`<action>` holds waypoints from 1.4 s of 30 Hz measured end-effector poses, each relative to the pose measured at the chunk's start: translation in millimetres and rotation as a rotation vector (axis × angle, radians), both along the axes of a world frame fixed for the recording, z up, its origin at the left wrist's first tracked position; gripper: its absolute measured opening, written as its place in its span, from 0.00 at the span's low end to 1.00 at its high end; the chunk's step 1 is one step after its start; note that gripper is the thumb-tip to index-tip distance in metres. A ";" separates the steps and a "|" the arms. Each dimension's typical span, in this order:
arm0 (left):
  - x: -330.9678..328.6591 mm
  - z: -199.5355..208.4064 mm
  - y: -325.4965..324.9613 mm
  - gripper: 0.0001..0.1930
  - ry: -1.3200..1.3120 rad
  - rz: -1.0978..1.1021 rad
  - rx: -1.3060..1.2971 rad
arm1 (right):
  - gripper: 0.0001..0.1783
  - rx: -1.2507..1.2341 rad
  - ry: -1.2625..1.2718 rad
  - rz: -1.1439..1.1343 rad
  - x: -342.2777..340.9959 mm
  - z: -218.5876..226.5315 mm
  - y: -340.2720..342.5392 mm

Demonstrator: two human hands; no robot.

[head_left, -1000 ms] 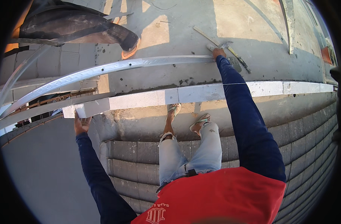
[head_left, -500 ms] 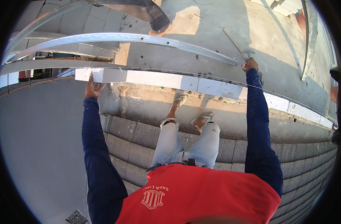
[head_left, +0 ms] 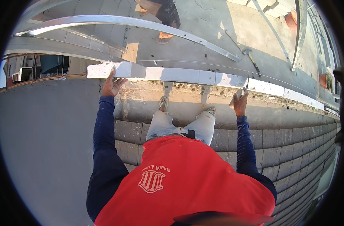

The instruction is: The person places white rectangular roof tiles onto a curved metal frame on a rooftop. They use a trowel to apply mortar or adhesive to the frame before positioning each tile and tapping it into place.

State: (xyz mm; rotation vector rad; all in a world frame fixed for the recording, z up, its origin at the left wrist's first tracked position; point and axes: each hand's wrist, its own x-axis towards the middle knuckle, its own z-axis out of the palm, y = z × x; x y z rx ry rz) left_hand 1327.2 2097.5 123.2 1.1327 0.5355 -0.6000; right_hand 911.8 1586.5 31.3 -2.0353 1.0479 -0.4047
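Observation:
My left hand (head_left: 112, 85) is closed on the near edge of a white rectangular block (head_left: 117, 70) at the left end of a low wall. One digit lies over the block's face and the other fingers curl by its lower edge. My right hand (head_left: 239, 102) is at the near side of the block row (head_left: 189, 75), its fingers pinching a thin dark stick-like tool (head_left: 248, 81), whose kind I cannot make out. Beyond the wall, a hammer (head_left: 251, 60) with a yellow and black handle lies on the concrete floor, apart from my hand.
A thin string (head_left: 187, 62) runs along the wall's far side. Long metal channels (head_left: 157, 25) slant over the floor beyond. Another person's leg (head_left: 168, 15) stands at the top. Below my sandalled feet are grey roof tiles (head_left: 281, 140); a grey surface (head_left: 47, 143) drops away at left.
My right hand has drawn back from the hammer area to the near side of the wall. My left hand stays at the end block. The view has shifted.

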 end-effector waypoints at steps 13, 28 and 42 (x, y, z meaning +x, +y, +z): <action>4.4 10.0 1.4 0.30 0.066 -0.129 -0.152 | 0.40 0.121 0.303 0.482 119.0 56.9 302.0; 3.4 2.3 0.7 0.23 -0.090 -0.162 -0.216 | 0.35 -0.325 0.507 0.600 207.4 53.0 374.0; 8.1 -3.6 1.9 0.27 -0.075 -0.181 -0.210 | 0.25 -0.365 0.599 0.592 225.8 65.9 378.1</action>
